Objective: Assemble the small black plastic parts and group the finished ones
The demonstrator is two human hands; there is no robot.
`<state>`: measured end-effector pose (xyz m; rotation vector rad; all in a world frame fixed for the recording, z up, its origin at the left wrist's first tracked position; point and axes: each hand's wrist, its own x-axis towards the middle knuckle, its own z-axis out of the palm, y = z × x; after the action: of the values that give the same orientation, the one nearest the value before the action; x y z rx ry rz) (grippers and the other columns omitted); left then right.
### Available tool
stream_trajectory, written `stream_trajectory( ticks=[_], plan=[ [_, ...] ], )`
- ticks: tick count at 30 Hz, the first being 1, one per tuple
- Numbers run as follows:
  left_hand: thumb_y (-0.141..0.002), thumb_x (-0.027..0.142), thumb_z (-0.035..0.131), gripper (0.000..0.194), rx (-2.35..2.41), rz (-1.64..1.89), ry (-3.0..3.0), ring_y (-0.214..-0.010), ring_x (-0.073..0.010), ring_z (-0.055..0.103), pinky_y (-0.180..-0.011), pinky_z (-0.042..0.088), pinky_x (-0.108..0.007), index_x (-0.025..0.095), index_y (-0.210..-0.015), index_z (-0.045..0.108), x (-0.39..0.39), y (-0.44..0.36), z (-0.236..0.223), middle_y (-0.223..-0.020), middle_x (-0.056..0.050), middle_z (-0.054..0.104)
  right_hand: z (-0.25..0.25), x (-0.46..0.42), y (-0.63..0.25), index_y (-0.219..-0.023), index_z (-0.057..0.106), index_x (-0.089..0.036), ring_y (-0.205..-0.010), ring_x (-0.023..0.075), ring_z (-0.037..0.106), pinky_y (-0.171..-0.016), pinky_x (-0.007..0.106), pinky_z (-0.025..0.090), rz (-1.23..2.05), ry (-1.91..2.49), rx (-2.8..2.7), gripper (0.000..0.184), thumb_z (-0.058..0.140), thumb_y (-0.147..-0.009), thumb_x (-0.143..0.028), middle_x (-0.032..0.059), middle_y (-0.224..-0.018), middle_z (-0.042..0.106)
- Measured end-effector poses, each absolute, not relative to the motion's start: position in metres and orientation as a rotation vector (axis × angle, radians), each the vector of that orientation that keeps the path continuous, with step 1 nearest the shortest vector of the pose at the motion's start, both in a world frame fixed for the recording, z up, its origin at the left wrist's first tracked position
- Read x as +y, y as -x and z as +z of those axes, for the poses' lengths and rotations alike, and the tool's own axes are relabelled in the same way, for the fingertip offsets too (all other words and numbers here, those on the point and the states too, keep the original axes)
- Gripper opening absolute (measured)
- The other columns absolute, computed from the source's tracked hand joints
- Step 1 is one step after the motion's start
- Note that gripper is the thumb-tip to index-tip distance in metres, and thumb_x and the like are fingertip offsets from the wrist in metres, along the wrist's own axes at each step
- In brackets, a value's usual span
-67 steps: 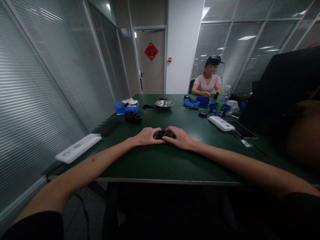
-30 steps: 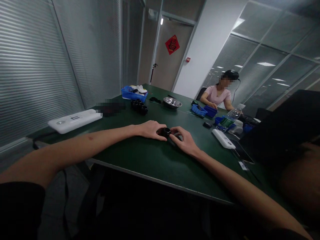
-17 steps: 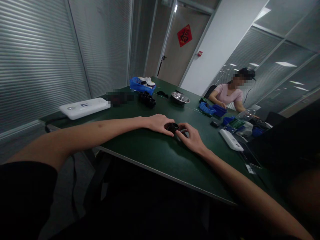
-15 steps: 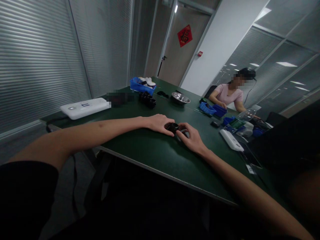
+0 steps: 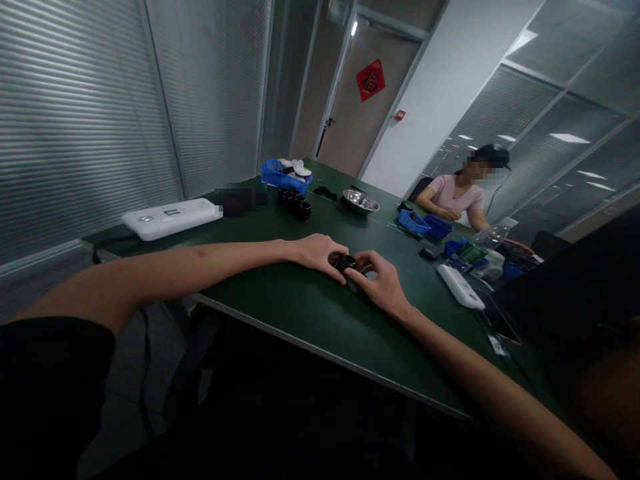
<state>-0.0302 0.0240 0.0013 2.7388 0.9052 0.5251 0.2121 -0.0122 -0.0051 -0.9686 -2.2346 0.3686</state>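
Note:
A small, glossy black round part (image 5: 347,263) is between my two hands over the near half of the green table. My left hand (image 5: 320,255) closes round its left side, thumb in front and fingers behind. From the right, my right hand (image 5: 383,283) curves its thumb and fingers onto the same part. Fingers cover much of it, so its exact kind cannot be made out. Farther back, a group of similar shiny black parts (image 5: 294,203) stands on the table.
A blue basket (image 5: 285,179) of white and dark pieces stands at the far left, near a metal bowl (image 5: 360,201). White power units lie left (image 5: 173,219) and right (image 5: 460,287). A co-worker (image 5: 457,193) sits across by blue bins (image 5: 437,227).
The view has shifted slightly, so the room sits a little lower. My right thumb and fingers have moved slightly left over the black part. My left hand stays round it.

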Motion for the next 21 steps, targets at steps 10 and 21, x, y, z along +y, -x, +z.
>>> stream_trajectory(
  ticks=[10, 21],
  plan=[
    [-0.077, 0.071, 0.070, 0.061, 0.740, 0.585, -2.633, -0.090, -0.0232, 0.059, -0.077, 0.040, -0.030, 0.016, -0.104, 0.068, 0.030, 0.028, -0.003, -0.098, -0.007, 0.066, -0.003, -0.017, -0.208, -0.119, 0.062, -0.022, -0.087, 0.0237, 0.065, -0.077, 0.039, 0.057, 0.287, 0.923, -2.314, 0.035, 0.064, -0.095, -0.047, 0.0081, -0.104, 0.067],
    [-0.079, 0.063, 0.074, 0.055, 0.672, 0.567, -2.585, -0.101, -0.0246, 0.059, -0.086, 0.041, -0.032, 0.017, -0.109, 0.070, 0.031, 0.027, 0.001, -0.105, -0.006, 0.065, 0.000, -0.022, -0.202, -0.120, 0.065, -0.022, -0.089, 0.0238, 0.063, -0.081, 0.039, 0.053, 0.185, 0.881, -2.328, 0.030, 0.062, -0.098, -0.041, 0.0082, -0.104, 0.062]
  ],
)
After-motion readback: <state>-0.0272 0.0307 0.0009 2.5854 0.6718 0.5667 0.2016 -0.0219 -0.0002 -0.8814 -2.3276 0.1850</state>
